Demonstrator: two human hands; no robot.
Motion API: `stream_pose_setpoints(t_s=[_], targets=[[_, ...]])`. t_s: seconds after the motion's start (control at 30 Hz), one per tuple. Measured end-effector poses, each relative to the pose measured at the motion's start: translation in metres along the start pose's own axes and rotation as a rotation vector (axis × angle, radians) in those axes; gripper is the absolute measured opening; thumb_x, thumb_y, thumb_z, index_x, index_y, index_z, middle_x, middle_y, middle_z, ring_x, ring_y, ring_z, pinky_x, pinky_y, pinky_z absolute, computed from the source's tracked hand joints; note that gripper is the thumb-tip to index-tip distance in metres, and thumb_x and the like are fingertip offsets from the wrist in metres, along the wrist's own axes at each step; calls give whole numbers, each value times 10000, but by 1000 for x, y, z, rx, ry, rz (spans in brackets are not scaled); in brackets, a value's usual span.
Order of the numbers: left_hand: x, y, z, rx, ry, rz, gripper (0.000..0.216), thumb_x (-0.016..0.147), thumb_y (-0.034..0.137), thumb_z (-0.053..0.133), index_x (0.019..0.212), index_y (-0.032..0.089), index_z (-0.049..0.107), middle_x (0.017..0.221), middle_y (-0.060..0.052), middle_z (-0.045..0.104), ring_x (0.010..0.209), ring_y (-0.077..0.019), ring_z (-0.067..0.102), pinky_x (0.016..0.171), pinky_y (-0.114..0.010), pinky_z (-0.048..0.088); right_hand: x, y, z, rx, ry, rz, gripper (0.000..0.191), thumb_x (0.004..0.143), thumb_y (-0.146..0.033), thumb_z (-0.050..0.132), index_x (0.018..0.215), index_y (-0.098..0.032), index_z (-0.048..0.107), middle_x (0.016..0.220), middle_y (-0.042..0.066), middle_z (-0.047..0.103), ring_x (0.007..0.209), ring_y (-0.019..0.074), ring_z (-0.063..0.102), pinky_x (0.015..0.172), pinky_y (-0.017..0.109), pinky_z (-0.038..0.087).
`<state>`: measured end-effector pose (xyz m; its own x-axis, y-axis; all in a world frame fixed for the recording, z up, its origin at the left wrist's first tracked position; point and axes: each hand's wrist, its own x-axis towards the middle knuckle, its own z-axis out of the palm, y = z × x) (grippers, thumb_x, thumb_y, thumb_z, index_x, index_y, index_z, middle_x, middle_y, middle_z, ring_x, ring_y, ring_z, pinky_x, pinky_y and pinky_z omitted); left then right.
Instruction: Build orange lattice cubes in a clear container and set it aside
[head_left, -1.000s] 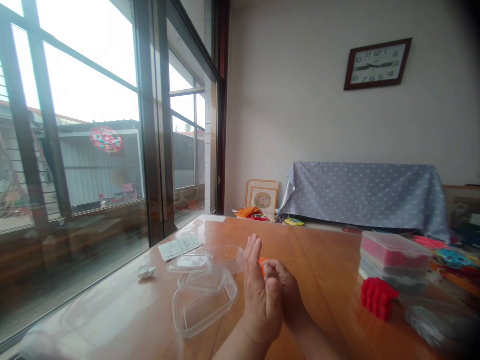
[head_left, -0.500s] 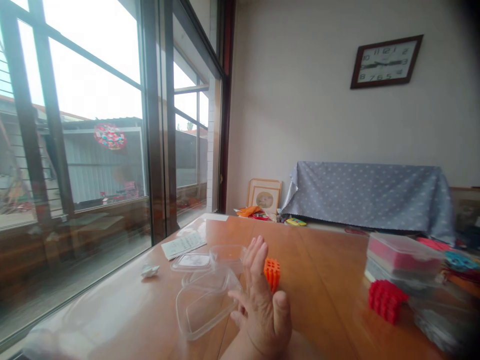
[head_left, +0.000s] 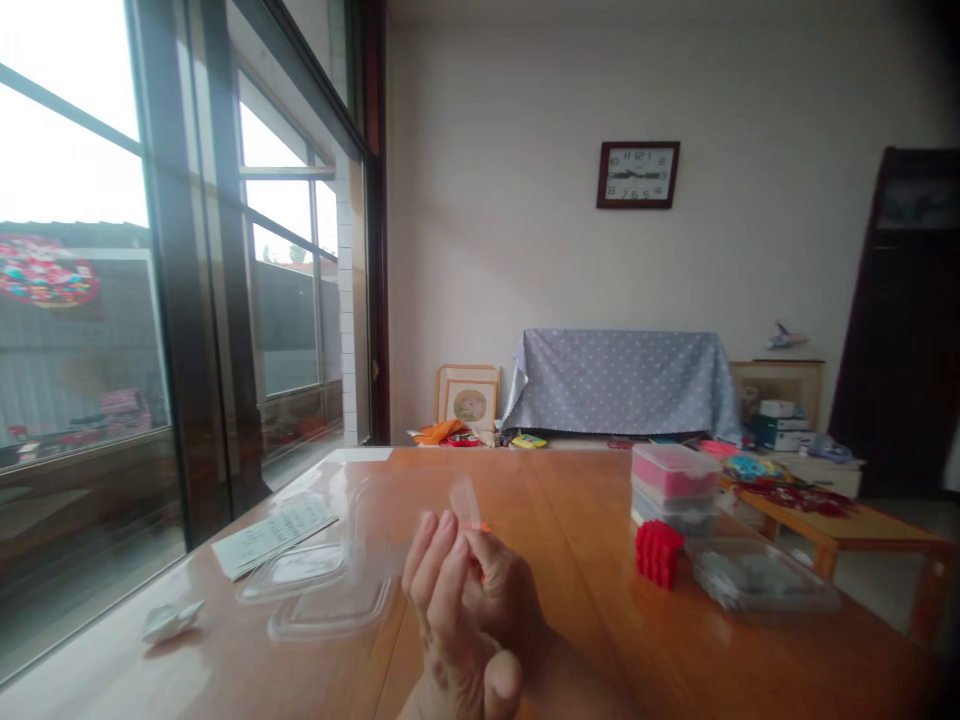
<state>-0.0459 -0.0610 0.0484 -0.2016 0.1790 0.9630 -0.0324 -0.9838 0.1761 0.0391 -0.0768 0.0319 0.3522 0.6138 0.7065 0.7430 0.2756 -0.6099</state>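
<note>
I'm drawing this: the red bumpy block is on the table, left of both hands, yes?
Not left: in the head view, the red bumpy block is on the table, right of the left hand and the right hand.

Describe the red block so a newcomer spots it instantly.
On the wooden table, find the stacked plastic boxes at right. The red block sits just in front of them, left of the low clear container. Unlike its see-through neighbours, it is bright red and ridged.

The wall clock (head_left: 638, 175), framed picture (head_left: 469, 403) and dotted cloth (head_left: 621, 385) suggest a home.
</note>
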Motion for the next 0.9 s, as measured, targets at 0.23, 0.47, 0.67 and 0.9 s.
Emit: stream_pose_setpoints(t_s=[0.23, 0.47, 0.67, 0.9], targets=[[9, -10, 5, -103, 30, -191, 624, 1038, 614, 329, 1509, 224, 451, 1517, -170, 481, 1429, -346, 443, 1162, -557, 372, 1, 16, -74, -199, 114, 256, 331, 969, -504, 543, 1142, -279, 715, 877, 13, 761, 747, 179, 683, 680, 250, 494], [7, -44, 9, -132, 28, -809, 512, 1064, 561, 336, 1396, 230, 541, 1442, -125, 562, 1342, -268, 523, 1123, -447, 419, -50, 61, -132, -366, 22, 399, 351, 952, -535, 520, 1079, -266, 706, 861, 33, 772, 728, 205, 699, 618, 259, 464], [-2, -66, 18, -220, -12, -1127, 522, 1035, 613, 364, 1328, 220, 542, 1430, -133, 576, 1328, -275, 547, 1124, -439, 429, -80, 72, -141, -479, -105, 479, 304, 929, -424, 516, 1102, -290, 728, 914, 32, 791, 789, 214, 731, 632, 259, 453], [-15, -72, 22, -166, -161, -1170, 574, 1011, 658, 367, 1285, 192, 559, 1401, -161, 591, 1334, -277, 550, 1136, -399, 418, -81, 61, -146, -456, -74, 560, 554, 822, -252, 521, 1366, -281, 629, 742, 10, 726, 646, 197, 659, 573, 255, 396]])
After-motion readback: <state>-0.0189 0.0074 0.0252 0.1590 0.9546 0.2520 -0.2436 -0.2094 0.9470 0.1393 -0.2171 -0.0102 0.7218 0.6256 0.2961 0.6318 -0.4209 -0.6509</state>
